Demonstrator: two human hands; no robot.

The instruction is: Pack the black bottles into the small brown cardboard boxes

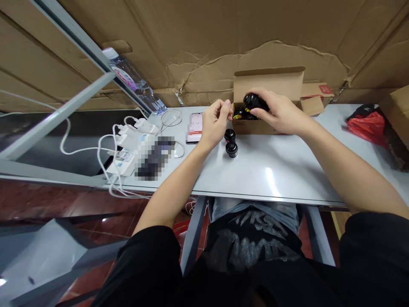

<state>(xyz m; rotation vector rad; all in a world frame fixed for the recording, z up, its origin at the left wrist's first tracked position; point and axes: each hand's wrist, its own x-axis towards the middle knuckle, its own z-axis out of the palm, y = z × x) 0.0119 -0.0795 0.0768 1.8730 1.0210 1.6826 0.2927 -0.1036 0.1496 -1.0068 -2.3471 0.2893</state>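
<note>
Brown cardboard forms one open box (255, 127) on the table (271, 170), its single raised flap (271, 80) at the back. Black parts (238, 112), some with yellow, lie inside; the right hand (280, 111) covers some, so I cannot count them all. That hand is clamped on a black part (253, 101) just above the box. The left hand (214, 123) is just beside the box's left end, fingers curled; I cannot tell whether they pinch anything. Two loose parts (231, 149) stand on the table in front of the box, close together. Left of that hand lies one phone (196, 121), lit. Farther left are one pixelated dark thing (154, 158), cables (99, 149) too tangled to count, and one tilted bottle (142, 90). Rightward sit one small box (315, 98), one red bag (369, 128) and one carton (398, 128).
</note>
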